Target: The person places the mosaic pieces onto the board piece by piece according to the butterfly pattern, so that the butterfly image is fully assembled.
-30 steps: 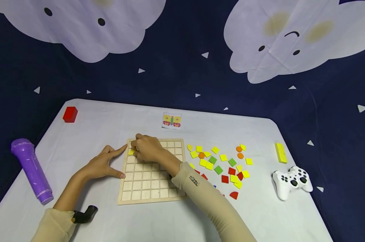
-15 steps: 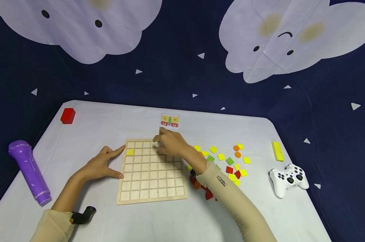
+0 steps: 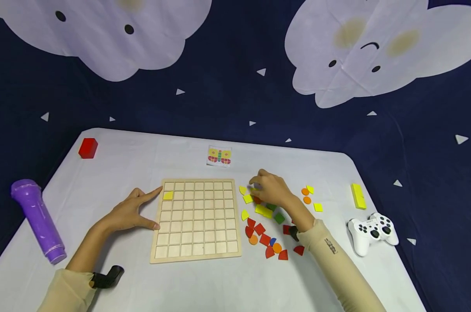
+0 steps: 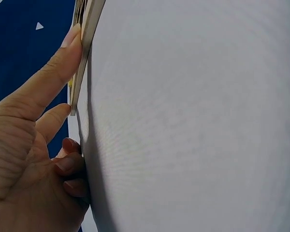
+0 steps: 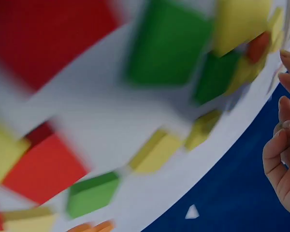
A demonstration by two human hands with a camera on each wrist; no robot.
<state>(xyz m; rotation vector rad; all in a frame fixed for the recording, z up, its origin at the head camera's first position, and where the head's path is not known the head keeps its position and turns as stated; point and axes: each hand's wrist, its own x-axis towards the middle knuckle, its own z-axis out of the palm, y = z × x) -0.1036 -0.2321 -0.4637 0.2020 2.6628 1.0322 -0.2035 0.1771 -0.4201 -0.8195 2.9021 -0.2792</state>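
The left hand (image 3: 130,213) lay flat, steadying the board (image 3: 196,219); the right hand (image 3: 272,192), fingers curled, hovered over loose tiles (image 3: 263,210), its grip unclear; picking another tile seemingly remained.

The white surface (image 3: 141,281) held a wooden grid board (image 3: 196,221), a heap of colored tiles (image 3: 272,216), a butterfly card (image 3: 219,156), a red block (image 3: 88,148), a purple toy microphone (image 3: 36,219), a yellow block (image 3: 358,196) and a white game controller (image 3: 371,232).
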